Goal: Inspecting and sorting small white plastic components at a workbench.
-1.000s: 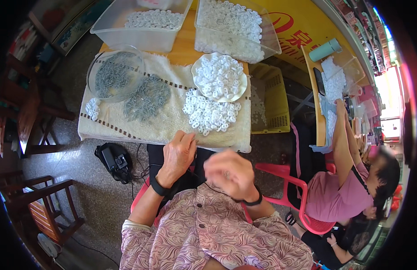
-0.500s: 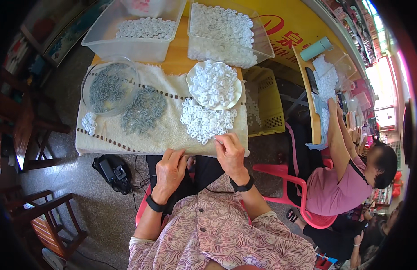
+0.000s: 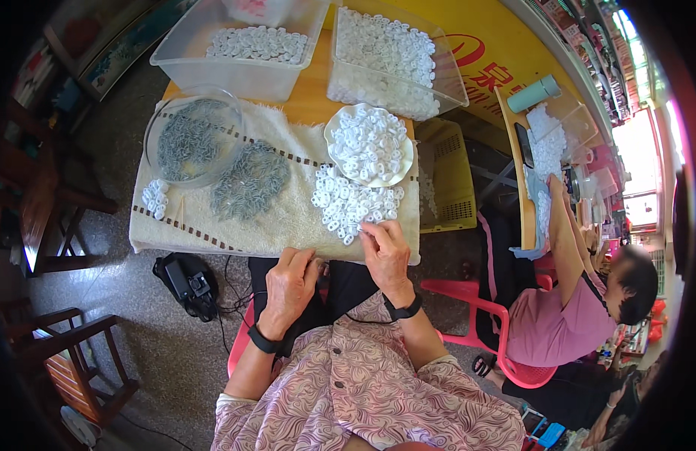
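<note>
We are pinching right hand (image 3: pixel 385 252) on white ring (image 3: pixel 360 234) at near edge of ring pile (image 3: pixel 351 204); left hand (image 3: pixel 291 282) resting loosely curled, nearer, holding nothing.

At 12 o'clock 2 clear plastic tubs (image 3: pixel 243 71) of white pieces sit side by side on the bench (image 3: pixel 306 94). At 10 o'clock a glass bowl (image 3: pixel 184 135) holds grey metal bits, with a loose grey heap (image 3: pixel 250 180) just beside it. A yellow crate (image 3: pixel 445 177) stands at 2 o'clock. At 3 o'clock another person in a pink top (image 3: pixel 547 338) sits on a pink chair (image 3: pixel 475 301). A black bag (image 3: pixel 186 278) lies on the floor at 8 o'clock, near a wooden chair (image 3: pixel 70 368).
</note>
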Action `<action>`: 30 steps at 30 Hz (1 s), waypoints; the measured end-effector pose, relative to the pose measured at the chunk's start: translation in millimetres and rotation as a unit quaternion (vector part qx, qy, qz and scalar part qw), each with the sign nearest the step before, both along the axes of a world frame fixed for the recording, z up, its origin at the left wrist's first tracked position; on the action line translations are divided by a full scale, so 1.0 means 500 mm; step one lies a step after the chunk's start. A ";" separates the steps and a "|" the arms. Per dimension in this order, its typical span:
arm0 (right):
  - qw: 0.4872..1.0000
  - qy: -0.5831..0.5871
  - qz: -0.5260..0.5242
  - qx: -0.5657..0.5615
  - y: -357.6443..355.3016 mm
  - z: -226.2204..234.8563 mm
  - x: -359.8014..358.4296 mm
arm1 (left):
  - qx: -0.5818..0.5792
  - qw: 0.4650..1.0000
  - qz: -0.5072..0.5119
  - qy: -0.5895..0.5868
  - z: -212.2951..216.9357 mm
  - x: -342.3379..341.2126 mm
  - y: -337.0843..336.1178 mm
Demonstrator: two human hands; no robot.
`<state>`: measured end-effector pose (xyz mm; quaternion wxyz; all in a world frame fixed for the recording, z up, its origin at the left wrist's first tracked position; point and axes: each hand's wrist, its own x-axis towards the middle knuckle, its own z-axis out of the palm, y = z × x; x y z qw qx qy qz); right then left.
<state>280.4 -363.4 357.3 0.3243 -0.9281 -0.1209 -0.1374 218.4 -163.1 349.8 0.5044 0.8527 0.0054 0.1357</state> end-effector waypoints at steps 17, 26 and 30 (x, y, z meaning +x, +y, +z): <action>0.997 0.020 0.018 0.075 0.026 0.010 -0.014 | 0.012 1.000 -0.013 0.008 0.003 -0.001 0.003; 0.996 -0.013 0.011 -0.086 0.073 0.004 -0.014 | 0.023 1.000 -0.010 0.014 0.006 -0.002 0.005; 0.994 0.019 0.004 -0.106 0.076 0.011 -0.009 | 0.022 1.000 -0.010 0.017 0.007 -0.003 0.004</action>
